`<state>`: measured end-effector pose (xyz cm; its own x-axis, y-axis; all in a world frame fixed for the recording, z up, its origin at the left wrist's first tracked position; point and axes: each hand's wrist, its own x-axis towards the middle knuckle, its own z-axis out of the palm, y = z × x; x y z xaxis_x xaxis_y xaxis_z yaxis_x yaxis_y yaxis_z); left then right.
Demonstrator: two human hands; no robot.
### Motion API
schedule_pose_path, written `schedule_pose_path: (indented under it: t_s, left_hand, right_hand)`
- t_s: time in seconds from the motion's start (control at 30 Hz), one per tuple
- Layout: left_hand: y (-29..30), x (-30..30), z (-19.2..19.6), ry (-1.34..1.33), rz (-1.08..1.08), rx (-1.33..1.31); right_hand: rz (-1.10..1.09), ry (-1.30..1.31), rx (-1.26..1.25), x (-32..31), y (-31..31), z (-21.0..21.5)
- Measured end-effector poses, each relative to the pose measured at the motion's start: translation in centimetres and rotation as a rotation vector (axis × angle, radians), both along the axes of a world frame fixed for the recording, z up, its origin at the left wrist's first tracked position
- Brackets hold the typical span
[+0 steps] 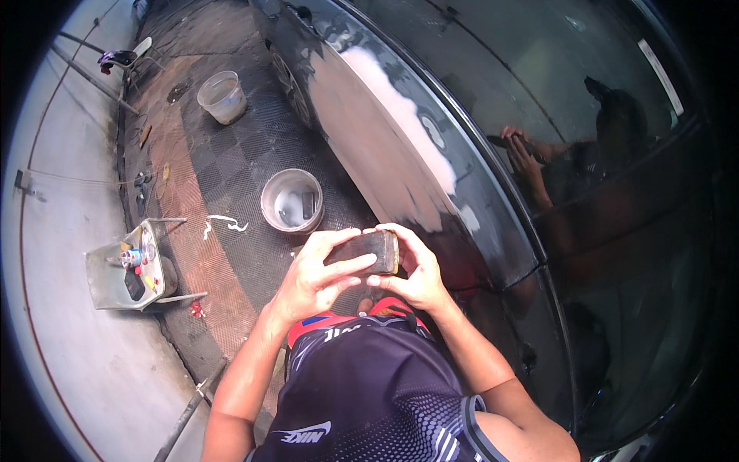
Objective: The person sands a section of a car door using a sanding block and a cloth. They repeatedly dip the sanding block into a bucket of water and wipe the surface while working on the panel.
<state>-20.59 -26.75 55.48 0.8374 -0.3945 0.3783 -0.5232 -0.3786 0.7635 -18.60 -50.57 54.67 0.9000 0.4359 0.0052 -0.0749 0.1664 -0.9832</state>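
Observation:
In front of my body I hold a sanding block point(385, 254) wrapped in dark sandpaper, with a yellowish edge showing at its right end. My left hand point(315, 273) is closed on its left side, fingers laid over the dark face. Around the right end curl the fingers and thumb of my right hand point(416, 269). Just ahead and to the right, the dark car's side panel point(369, 146) carries a large brownish sanded patch, with whitish areas along its upper edge. A bucket point(269, 212) of cloudy water stands on the floor beyond my hands, a dark piece inside it.
Farther off stands a second, translucent bucket point(222, 96). A pale plastic chair point(100, 273) holding cans and small items is at the left, by the white wall point(58, 308). White strips point(223, 222) lie on the checkered mat. The car's glossy window point(554, 85) rises close on my right.

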Motion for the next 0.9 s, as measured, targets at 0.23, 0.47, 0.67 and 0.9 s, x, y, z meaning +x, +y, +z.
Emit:
schedule_pose_path:
  t_s: [0.23,0.47,0.67,0.9]
  left_hand:
    - [6.4,2.8,-2.1,0.100,0.078,0.003]
    - [16.4,5.7,-8.0,0.411,0.209,-0.198]
    - [29.0,6.2,-23.6,0.993,0.515,-0.882]
    - [40.8,10.5,-38.6,1.198,0.569,-1.579]
  right_hand:
    - [0.011,0.065,-0.035,5.7,4.6,-0.6]
    - [0.059,0.344,0.007,13.0,16.0,-4.5]
    - [0.230,0.581,-0.301,17.7,27.2,-21.5]
    - [0.363,0.454,-1.127,21.0,34.0,-55.3]
